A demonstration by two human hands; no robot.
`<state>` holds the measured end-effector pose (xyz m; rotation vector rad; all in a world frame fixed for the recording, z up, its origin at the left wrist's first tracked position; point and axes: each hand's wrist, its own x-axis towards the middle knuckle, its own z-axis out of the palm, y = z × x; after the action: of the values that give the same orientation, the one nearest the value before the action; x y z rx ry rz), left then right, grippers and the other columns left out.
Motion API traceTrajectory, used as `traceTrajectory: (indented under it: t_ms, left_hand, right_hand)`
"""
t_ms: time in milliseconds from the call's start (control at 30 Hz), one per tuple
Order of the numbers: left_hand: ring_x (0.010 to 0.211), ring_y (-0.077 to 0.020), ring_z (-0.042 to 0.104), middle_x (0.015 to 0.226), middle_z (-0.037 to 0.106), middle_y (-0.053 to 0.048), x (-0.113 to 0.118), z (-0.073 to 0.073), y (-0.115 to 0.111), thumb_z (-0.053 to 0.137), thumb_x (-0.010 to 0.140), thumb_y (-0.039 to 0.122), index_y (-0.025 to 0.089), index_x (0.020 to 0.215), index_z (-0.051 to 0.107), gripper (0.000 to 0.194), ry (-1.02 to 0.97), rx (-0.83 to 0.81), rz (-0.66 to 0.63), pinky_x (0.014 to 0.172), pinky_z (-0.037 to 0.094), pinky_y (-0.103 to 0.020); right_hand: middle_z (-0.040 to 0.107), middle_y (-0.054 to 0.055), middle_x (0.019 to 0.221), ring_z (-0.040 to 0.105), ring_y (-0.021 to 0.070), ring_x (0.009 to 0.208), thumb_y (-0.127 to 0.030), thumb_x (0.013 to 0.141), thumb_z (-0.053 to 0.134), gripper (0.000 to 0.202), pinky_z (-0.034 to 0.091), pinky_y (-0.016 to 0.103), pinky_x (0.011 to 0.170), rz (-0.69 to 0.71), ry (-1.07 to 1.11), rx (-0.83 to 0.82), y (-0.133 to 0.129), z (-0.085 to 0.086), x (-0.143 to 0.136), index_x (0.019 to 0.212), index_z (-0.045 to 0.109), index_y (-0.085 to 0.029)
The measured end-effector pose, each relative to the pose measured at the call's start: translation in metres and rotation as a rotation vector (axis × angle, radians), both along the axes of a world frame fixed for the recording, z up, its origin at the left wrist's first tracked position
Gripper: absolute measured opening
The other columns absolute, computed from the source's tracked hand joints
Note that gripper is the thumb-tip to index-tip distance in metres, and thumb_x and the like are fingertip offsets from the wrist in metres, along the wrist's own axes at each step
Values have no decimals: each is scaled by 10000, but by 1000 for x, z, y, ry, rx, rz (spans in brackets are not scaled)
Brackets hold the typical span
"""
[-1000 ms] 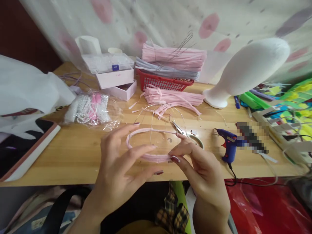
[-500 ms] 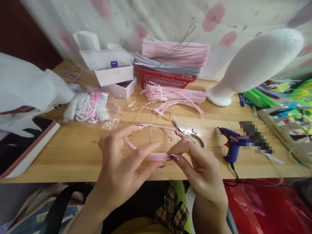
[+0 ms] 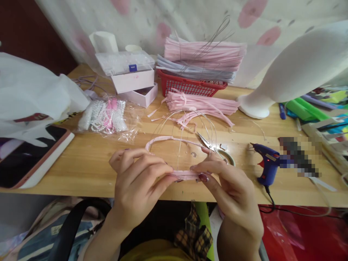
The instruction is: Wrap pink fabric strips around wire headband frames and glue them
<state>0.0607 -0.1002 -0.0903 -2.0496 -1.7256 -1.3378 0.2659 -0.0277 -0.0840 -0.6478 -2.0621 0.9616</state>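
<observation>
Two hands (image 3: 136,183) (image 3: 231,185) pinch a domed, pink-rimmed wire frame (image 3: 186,175).

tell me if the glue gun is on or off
On, it appears: a small red light glows on the blue glue gun.

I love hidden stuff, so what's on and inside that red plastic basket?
Pale bluish strips lie across the top of the red plastic basket, with long pink strips above them and thin grey wires over those. Its inside is mostly covered, so I can't tell what's there.
</observation>
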Motion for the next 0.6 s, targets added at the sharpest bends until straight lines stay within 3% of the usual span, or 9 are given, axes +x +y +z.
traceTrajectory:
  t_ms: [167,433,600]
  left_hand:
    - [908,-249,594,808,745,15,1,3,1,756,886,216,277,916,650,126,5,-10,-42,807,455,-473]
    - [912,-249,619,842,761,3,0,0,-1,776,875,243,260,976,646,166,41,50,-10,820,449,-481]
    - [937,-258,601,829,739,7,3,-1,-3,774,878,272,287,884,659,116,29,55,34,851,397,-500]
  right_hand:
    - [687,-12,833,639,153,736,-61,936,605,228,418,428,1021,29,6,72,2,3,0,1035,701,-243]
    - [710,-8,823,659,160,720,-56,925,627,239,489,406,916,43,42,54,4,4,-1,1022,730,-248]
    - [700,-12,806,634,152,698,-55,927,625,248,506,367,810,81,55,34,8,2,2,1004,742,-260]
